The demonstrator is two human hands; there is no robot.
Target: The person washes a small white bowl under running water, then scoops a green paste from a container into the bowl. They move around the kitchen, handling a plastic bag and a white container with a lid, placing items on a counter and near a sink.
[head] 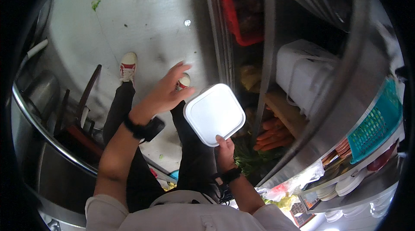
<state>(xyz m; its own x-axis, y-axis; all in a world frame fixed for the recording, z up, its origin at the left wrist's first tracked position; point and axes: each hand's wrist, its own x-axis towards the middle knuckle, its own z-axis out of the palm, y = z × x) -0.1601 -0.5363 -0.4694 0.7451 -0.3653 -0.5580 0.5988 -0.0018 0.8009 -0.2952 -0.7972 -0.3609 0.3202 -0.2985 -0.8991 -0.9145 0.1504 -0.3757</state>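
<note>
My right hand point(225, 153) grips a white square container with rounded corners point(215, 114) by its near edge, the thumb lying on the flat top face. The container is held above the floor in front of my legs; its sides and underside are mostly hidden. To the left of it, my left hand point(171, 86) is raised in the air with fingers apart and nothing in it. A gap separates its fingertips from the container. Each wrist carries a dark band, and a black device point(155, 129) sits on the left one.
Steel shelving on the right holds a red plastic basket point(238, 33), a white appliance-like box with a cord point(298, 69), carrots point(275, 133) and leafy greens point(243, 158). A teal basket point(374, 127) stands on the counter. A dark wooden stool point(86, 142) is at left. Leaf scraps point(95, 4) litter the floor.
</note>
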